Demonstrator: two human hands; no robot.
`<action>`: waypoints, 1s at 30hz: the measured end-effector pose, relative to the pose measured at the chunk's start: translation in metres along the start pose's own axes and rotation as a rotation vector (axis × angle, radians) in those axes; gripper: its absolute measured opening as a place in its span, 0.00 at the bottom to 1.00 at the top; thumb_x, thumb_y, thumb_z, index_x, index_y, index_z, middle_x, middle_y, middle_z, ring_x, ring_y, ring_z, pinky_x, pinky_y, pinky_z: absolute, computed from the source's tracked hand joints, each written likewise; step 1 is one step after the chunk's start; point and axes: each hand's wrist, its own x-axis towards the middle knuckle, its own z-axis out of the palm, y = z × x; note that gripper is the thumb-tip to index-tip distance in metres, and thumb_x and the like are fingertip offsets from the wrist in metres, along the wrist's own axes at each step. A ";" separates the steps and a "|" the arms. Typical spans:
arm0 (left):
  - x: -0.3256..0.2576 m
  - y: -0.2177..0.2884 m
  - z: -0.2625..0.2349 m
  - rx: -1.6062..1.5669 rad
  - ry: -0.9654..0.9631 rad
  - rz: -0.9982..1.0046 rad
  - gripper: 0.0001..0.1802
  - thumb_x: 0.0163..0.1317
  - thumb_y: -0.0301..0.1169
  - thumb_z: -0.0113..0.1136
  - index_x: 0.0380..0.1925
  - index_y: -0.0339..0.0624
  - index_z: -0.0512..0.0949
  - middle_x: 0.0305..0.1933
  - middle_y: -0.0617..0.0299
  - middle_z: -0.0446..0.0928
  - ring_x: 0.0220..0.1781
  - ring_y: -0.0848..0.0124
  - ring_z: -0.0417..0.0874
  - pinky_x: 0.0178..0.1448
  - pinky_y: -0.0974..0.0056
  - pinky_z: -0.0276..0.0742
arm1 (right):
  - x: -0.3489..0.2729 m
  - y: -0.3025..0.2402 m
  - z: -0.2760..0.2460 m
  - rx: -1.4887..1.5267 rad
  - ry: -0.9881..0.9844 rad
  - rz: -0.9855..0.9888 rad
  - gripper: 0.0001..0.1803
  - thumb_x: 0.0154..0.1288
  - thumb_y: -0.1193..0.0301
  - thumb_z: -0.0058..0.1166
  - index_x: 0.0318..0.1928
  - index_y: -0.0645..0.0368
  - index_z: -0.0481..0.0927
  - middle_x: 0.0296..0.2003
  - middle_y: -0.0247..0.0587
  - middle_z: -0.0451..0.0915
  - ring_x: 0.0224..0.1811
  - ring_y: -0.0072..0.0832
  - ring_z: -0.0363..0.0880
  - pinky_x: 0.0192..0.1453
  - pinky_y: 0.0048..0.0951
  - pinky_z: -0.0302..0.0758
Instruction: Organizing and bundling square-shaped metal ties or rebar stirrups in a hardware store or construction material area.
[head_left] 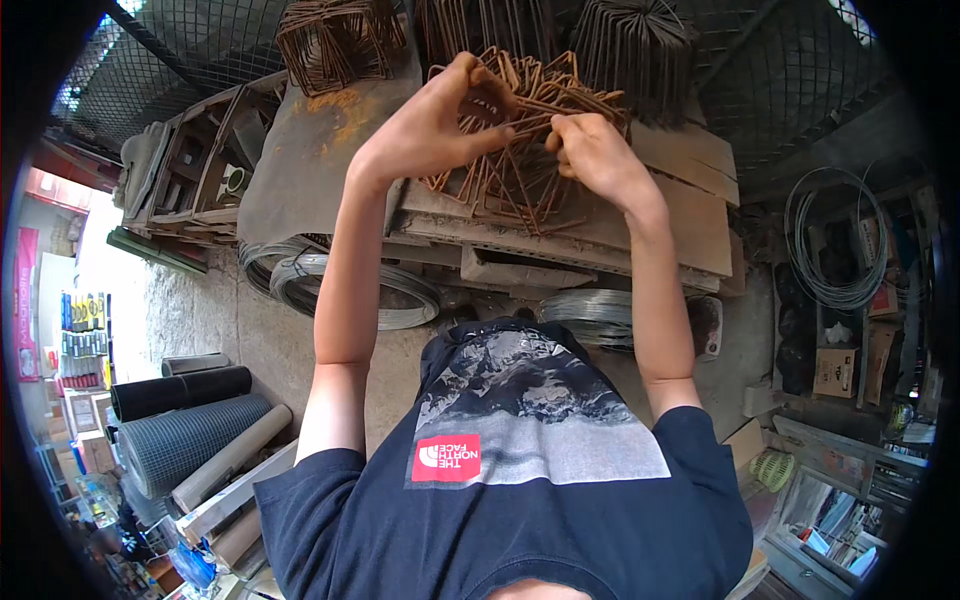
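Observation:
A tangled pile of rusty steel rebar stirrups [530,190] lies on the wooden bench in front of me. My left hand [435,125] is at the pile's left side, thumb and fingers spread wide in a C shape around part of it. No stirrup shows clearly gripped in that hand. On the right, my right hand [598,160] pinches a rusty stirrup between thumb and curled forefinger at the pile's edge. Its other fingers are folded in. The exact point of contact is partly hidden by the fingers.
Bundles of stirrups [340,40] and darker ones [635,55] stand along the back, before wire mesh. The bench board [690,215] extends right. Coils of wire [350,290] sit below. Mesh rolls [190,440] lie at left; a wire coil [838,238] hangs at right.

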 end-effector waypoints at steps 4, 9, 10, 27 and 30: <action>-0.004 -0.002 0.022 0.120 0.030 0.162 0.24 0.51 0.22 0.66 0.46 0.35 0.67 0.46 0.55 0.77 0.52 0.65 0.78 0.59 0.63 0.74 | -0.010 0.003 0.013 0.008 -0.047 -0.052 0.16 0.70 0.68 0.43 0.36 0.69 0.79 0.21 0.35 0.78 0.22 0.18 0.72 0.28 0.21 0.70; -0.010 -0.004 0.038 0.105 0.095 0.192 0.24 0.48 0.20 0.65 0.43 0.33 0.64 0.46 0.51 0.77 0.51 0.59 0.79 0.56 0.61 0.74 | -0.012 0.001 0.031 0.053 0.010 0.033 0.14 0.69 0.70 0.46 0.29 0.66 0.77 0.20 0.32 0.76 0.19 0.17 0.69 0.25 0.21 0.68; -0.010 -0.005 0.036 0.109 0.084 0.221 0.23 0.48 0.21 0.65 0.41 0.32 0.64 0.45 0.48 0.78 0.51 0.56 0.79 0.53 0.59 0.75 | -0.011 0.001 0.031 0.044 0.000 0.010 0.14 0.69 0.70 0.46 0.28 0.66 0.77 0.19 0.31 0.75 0.19 0.16 0.68 0.25 0.21 0.67; -0.009 -0.017 0.052 0.155 0.246 0.090 0.17 0.51 0.18 0.60 0.38 0.34 0.64 0.39 0.49 0.81 0.42 0.52 0.83 0.42 0.59 0.79 | -0.025 -0.018 0.035 0.387 -0.048 0.055 0.13 0.69 0.74 0.46 0.30 0.70 0.76 0.25 0.40 0.80 0.23 0.20 0.79 0.25 0.20 0.74; -0.009 -0.020 0.052 0.136 0.222 0.112 0.17 0.51 0.18 0.60 0.38 0.34 0.64 0.39 0.50 0.81 0.42 0.53 0.83 0.40 0.59 0.79 | -0.030 -0.007 0.046 0.664 0.003 0.048 0.11 0.70 0.72 0.48 0.35 0.71 0.73 0.26 0.45 0.80 0.27 0.26 0.82 0.29 0.21 0.79</action>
